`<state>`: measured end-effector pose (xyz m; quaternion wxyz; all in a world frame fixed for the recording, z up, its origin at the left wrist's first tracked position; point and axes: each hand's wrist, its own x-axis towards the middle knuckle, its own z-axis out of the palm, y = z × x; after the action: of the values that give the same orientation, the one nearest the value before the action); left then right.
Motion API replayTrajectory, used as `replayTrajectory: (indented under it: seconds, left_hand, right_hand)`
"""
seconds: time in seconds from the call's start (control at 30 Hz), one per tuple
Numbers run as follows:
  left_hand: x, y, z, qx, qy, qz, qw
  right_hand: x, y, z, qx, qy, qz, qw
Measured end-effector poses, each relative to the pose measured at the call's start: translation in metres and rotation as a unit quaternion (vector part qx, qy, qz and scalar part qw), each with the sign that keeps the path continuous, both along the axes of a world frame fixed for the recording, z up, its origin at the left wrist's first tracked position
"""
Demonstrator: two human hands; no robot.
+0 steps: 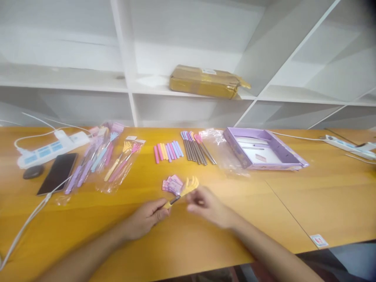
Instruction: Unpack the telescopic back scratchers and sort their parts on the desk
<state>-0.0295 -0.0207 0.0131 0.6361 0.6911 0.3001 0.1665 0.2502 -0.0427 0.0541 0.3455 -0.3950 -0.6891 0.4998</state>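
Closed round the handle end of a yellow back scratcher point(189, 185) is my left hand point(147, 219); a short metal section shows between handle and claw. My right hand point(210, 205) is beside the claw, slightly blurred, its fingers curled with thumb and fingertips apart. Small pink and purple cards point(172, 184) lie just behind the scratcher. Farther back are a row of coloured handle tubes point(168, 151) and a fan of metal rods with coloured claws point(196, 149).
Bagged scratchers point(120, 164), a black phone point(58, 174) and a power strip point(53, 149) lie at left. Clear plastic bags point(226, 152) and a purple box point(264, 149) are at right. A cardboard package point(205, 82) rests on the white shelf.
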Motion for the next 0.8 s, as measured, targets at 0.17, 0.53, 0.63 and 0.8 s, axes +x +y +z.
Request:
replayTrajectory:
  seconds: [0.17,0.53,0.63,0.8]
  left_hand:
    - [-0.002,-0.001,-0.006,0.416,0.145,-0.03,0.897]
    - [0.004,-0.01,0.001,0.491,0.282,-0.077,0.821]
    - [0.003,-0.011,0.014,0.462,0.323,-0.097,0.821]
    - [0.003,-0.009,0.026,0.445,0.329,-0.125,0.824]
  right_hand:
    - [-0.049,-0.011,-0.042,-0.033,0.046,0.044,0.997]
    - [-0.051,-0.019,-0.048,-0.085,0.051,0.016,0.995]
    - [-0.05,-0.02,-0.045,-0.077,0.067,0.029,0.994]
    - [-0.049,-0.025,-0.044,-0.077,0.08,0.036,0.993]
